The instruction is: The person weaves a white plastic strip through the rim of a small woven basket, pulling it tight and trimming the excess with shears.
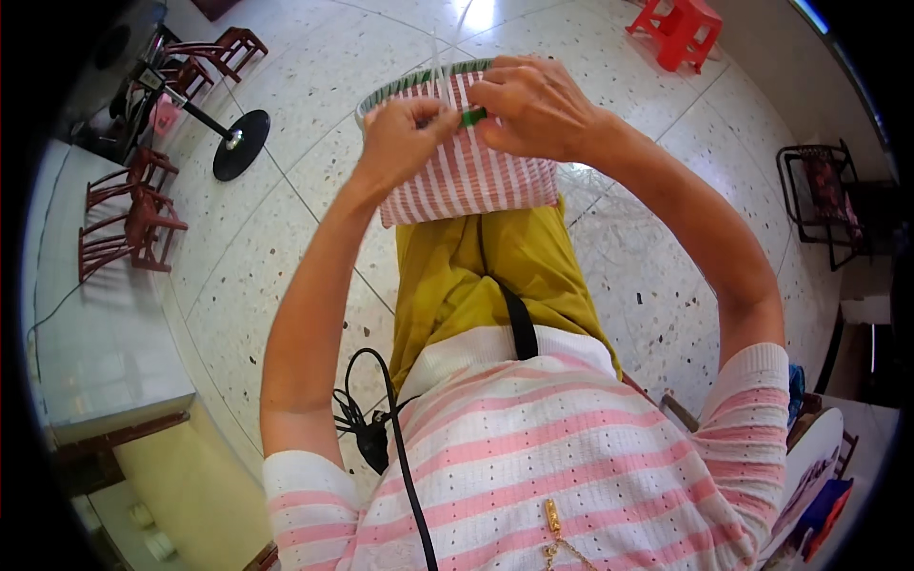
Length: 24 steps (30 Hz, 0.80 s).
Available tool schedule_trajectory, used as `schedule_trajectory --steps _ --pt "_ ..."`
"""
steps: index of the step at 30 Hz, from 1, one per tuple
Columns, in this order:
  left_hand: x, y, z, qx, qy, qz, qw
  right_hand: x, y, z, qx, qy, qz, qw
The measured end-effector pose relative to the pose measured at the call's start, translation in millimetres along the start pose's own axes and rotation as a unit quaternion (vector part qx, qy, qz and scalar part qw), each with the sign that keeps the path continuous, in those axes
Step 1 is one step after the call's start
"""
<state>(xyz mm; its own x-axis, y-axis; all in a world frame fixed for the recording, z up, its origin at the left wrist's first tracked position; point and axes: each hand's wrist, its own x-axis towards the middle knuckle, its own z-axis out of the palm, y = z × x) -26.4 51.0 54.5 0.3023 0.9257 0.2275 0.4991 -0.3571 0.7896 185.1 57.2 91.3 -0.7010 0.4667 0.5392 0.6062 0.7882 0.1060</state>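
A woven basket with pink and white stripes and a green rim rests on the person's lap, in the upper middle of the frame, above the mustard-yellow trousers. Both hands meet at its near upper edge. The left hand has its fingers curled closed, pinching a thin pale strip that stands up from the basket's wall. The right hand lies over the rim just beside it, fingers bent and closed on a small green strip between the two hands. The hands almost touch each other.

Around them is a speckled tiled floor. A red plastic stool stands at the top right. Dark red wooden chairs stand at the left edge, with a black round stand base near them at the upper left. A black cable runs down the lower middle, across the pink striped shirt.
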Motion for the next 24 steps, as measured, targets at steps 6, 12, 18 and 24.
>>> schedule_trajectory --steps 6,12,18,24 --pt "-37.3 -0.6 44.4 0.111 0.143 0.172 0.968 -43.7 -26.4 5.5 0.216 -0.001 0.089 0.972" --pt "-60.0 0.6 59.2 0.119 0.140 0.188 0.965 -72.4 -68.9 19.6 0.242 0.164 0.176 0.940" --pt "-69.3 4.7 62.2 0.135 0.149 0.195 0.960 -93.4 -61.8 0.0 0.290 0.176 0.265 0.903" --pt "-73.3 4.9 65.2 0.135 0.143 0.184 0.963 -91.4 -18.7 -7.0 0.238 0.180 0.257 0.919"
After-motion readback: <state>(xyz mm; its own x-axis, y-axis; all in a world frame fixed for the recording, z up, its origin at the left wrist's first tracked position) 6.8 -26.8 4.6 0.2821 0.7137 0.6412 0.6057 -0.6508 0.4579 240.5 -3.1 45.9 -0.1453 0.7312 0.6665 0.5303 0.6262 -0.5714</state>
